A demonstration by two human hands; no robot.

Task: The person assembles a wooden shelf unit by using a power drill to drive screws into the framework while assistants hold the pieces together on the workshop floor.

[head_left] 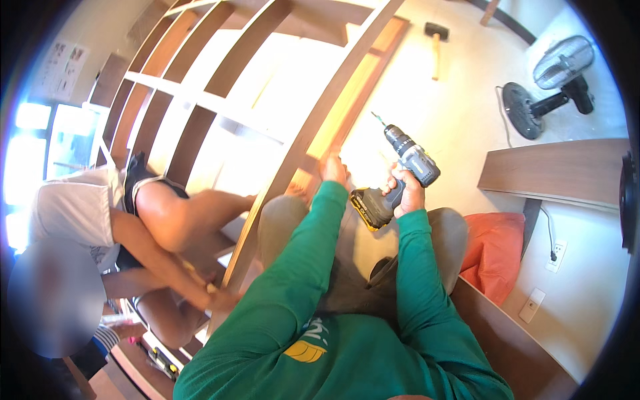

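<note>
My right hand is wrapped round the handle of a cordless drill. The drill's thin bit points up and to the left, away from me, touching nothing. Beside the drill, my left hand is at the reddish-brown wooden board along the shelving frame. Its fingers look drawn together, and whatever is in them is too small or hidden to make out. The large wooden shelving frame leans across my left side, its long edge board running past my left forearm.
Left of the frame, another person crouches, one hand at its lower edge. A mallet lies on the floor ahead. To the right are a fan, a wooden shelf panel, a red-orange bag and wall sockets.
</note>
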